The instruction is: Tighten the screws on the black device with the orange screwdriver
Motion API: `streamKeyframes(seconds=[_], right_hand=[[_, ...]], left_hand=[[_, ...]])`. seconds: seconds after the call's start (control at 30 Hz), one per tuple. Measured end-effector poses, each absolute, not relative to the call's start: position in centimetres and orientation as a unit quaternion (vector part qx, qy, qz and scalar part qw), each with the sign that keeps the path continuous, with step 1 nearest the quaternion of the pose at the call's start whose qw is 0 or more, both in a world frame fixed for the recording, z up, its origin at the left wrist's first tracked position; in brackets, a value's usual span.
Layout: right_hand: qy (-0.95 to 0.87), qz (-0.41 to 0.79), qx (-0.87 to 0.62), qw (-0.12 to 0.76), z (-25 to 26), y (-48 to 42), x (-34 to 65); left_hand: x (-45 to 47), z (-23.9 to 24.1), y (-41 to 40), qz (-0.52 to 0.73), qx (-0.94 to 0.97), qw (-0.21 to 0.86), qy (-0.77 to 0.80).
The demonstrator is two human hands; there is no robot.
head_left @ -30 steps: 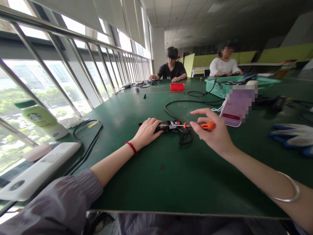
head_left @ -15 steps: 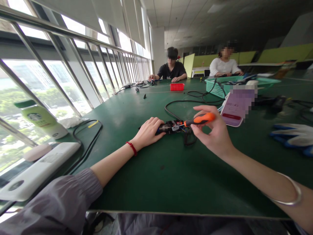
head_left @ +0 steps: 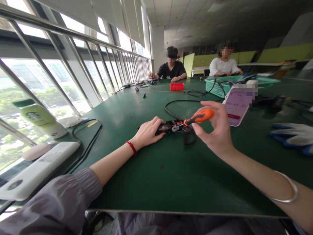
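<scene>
The left hand (head_left: 149, 130) lies palm down with its fingers bent over the dark end of an opened electric tool (head_left: 172, 126), gripping it against the green desk (head_left: 146, 182). The tool rests on its side near the middle of the desk, its metal parts and thin wires bare at the end facing the right hand (head_left: 215, 125). That hand is loosely curled, thumb and fingers around the orange and black handle of a screwdriver (head_left: 201, 117), with the forefinger arched above it. The screwdriver tilts down to the left, its shaft reaching the tool's bare inner parts; whether the tip sits in a screw is too small to tell. A black cord (head_left: 168, 105) loops behind the tool. Just beyond the right hand stands a phone (head_left: 234, 109), leaning near a green basket (head_left: 209, 86).
</scene>
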State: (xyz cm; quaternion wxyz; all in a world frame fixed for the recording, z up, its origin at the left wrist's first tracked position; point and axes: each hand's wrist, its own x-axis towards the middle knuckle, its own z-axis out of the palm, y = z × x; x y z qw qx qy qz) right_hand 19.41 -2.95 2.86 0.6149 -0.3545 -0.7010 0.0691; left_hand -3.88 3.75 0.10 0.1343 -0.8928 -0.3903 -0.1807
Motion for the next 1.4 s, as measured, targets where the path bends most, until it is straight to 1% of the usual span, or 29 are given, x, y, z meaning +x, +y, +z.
streamKeyframes(seconds=[0.1, 0.3, 0.47, 0.53, 0.7, 0.77, 0.9, 1.0, 1.2, 1.27, 1.4], right_hand=[[-0.699, 0.057, -0.349, 0.622, 2.88, -2.91, 19.52], [-0.717, 0.08, -0.411, 0.557, 3.31, -3.72, 19.41], [-0.692, 0.067, -0.363, 0.62, 2.99, -3.05, 19.29], [-0.686, 0.068, -0.363, 0.626, 2.91, -2.87, 19.25], [-0.71, 0.112, -0.424, 0.551, 3.17, -3.51, 19.08], [-0.722, 0.109, -0.421, 0.537, 3.21, -3.66, 19.03], [-0.722, 0.06, -0.374, 0.579, 2.86, -3.09, 19.08], [-0.715, 0.089, -0.363, 0.591, 2.72, -2.78, 19.19], [-0.729, 0.135, -0.433, 0.514, 3.38, -3.54, 19.28], [-0.729, 0.133, -0.42, 0.525, 3.38, -3.43, 19.3], [-0.691, 0.106, -0.376, 0.608, 3.11, -2.76, 19.34]], left_hand=[[-3.88, 0.19, 3.66, -0.178, -0.892, 0.133, -0.393], [-3.81, 0.29, 3.57, -0.172, -0.89, 0.136, -0.399], [-3.67, 0.33, 3.54, -0.173, -0.888, 0.14, -0.403], [-3.62, 0.35, 3.52, -0.172, -0.887, 0.139, -0.405], [-3.58, 0.37, 3.52, -0.162, -0.882, 0.135, -0.421], [-3.6, 0.38, 3.54, -0.157, -0.881, 0.129, -0.428], [-3.76, 0.46, 3.58, -0.151, -0.884, 0.121, -0.425], [-3.9, 0.58, 3.62, -0.146, -0.893, 0.116, -0.409], [-4.05, 0.76, 3.75, -0.139, -0.909, 0.096, -0.38], [-4.09, 0.72, 3.78, -0.141, -0.91, 0.095, -0.378], [-4.14, 0.45, 3.78, -0.148, -0.908, 0.111, -0.375]])
